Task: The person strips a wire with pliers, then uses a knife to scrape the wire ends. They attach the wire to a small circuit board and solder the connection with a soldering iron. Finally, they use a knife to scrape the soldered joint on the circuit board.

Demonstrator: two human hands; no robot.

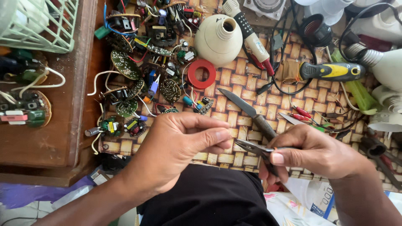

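Right hand [318,152] closed around slim metal needle-nose pliers [256,148], thumb pressed on top of the handles, pointed tips aimed left toward the other hand. Left hand [180,146] curled just beside those tips, thumb and forefinger pinched together (whatever sits between them too small to make out). Both held low and near, over the near edge of a woven brown-and-tan mat [234,75]. Just beyond the pliers, a dark-handled knife with a bare steel blade [247,111], lying diagonally on the mat. Farther off, a flat red plastic ring [202,73], and behind it a cream-coloured bulb housing with an open neck [218,39]. To the far left of the mat, a heap of round green circuit boards with small components and loose wires [142,75]. To the right, a black-and-yellow-handled screwdriver [333,71], with a white-and-red soldering iron [251,37] slanting down from the far edge. At far left, a pale green wire basket [46,29] on a brown wooden surface [54,138].
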